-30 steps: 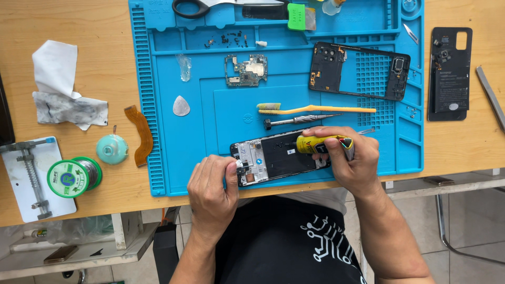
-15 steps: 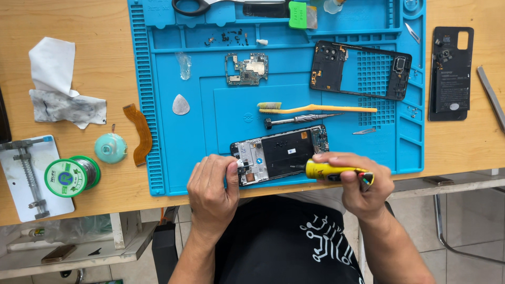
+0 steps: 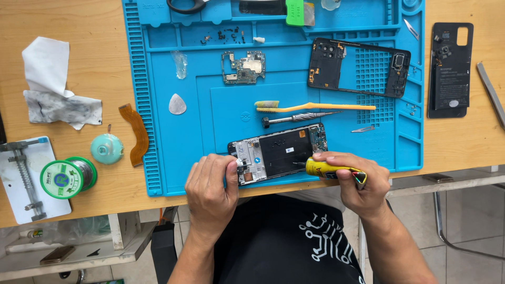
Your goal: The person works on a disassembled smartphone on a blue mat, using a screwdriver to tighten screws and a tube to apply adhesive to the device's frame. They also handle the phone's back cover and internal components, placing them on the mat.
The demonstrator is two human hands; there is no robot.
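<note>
At the lower centre of the frame we see a phone frame point(image 3: 279, 152) lying flat on a blue mat point(image 3: 210, 121), near the mat's front edge on a wooden tabletop point(image 3: 68, 21). The left hand point(image 3: 210, 189) steadies the frame's left end, its fingers point(image 3: 231, 167) together and pressing on that end. The right hand point(image 3: 360, 184) has its fingers clamped round a small yellow tube point(image 3: 329, 168), whose dark nozzle points at the frame's lower right edge; we cannot tell whether the tip touches it.

We judge the frame light, thin and stiff but fragile, with exposed parts inside; it is best held by its outer edges and corners, not by the inner face. The tube looks soft and will yield to a squeeze, so it wants a light grip near the middle.

Above the frame lie a screwdriver point(image 3: 300, 118) and a toothbrush point(image 3: 315, 107). Higher up sit a circuit board point(image 3: 243, 67) and a black mid-frame point(image 3: 357, 67). At the right edge, off the mat, rests a back cover point(image 3: 450, 68). At the left, a solder spool point(image 3: 66, 178) and crumpled tissue point(image 3: 52, 89).
</note>
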